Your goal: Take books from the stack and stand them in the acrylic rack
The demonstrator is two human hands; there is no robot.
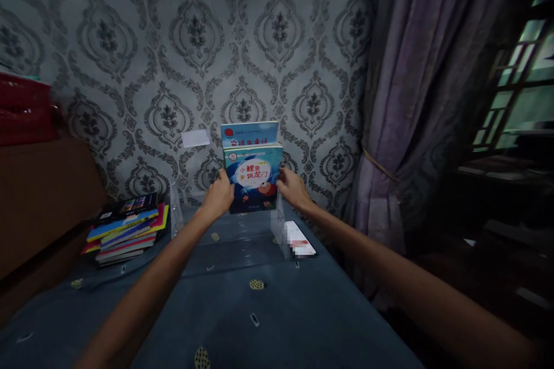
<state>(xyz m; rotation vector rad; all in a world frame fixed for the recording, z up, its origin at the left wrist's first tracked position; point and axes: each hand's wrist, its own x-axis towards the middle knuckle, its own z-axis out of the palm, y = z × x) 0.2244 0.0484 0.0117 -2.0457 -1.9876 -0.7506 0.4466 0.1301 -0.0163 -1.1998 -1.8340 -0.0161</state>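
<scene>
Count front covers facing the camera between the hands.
2: the front book, between the left hand and right hand, and the rear book, its top showing above the first. More books may be hidden behind them.

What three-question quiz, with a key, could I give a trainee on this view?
1. At which edge of the front book is the right grip: a) top, b) bottom, c) right?
2. True or false: the pile of books lies to the left of the phone.
3. Fill in: A band ties the ___ on the right of the view.

Key: 1. c; 2. true; 3. purple curtain.
</scene>
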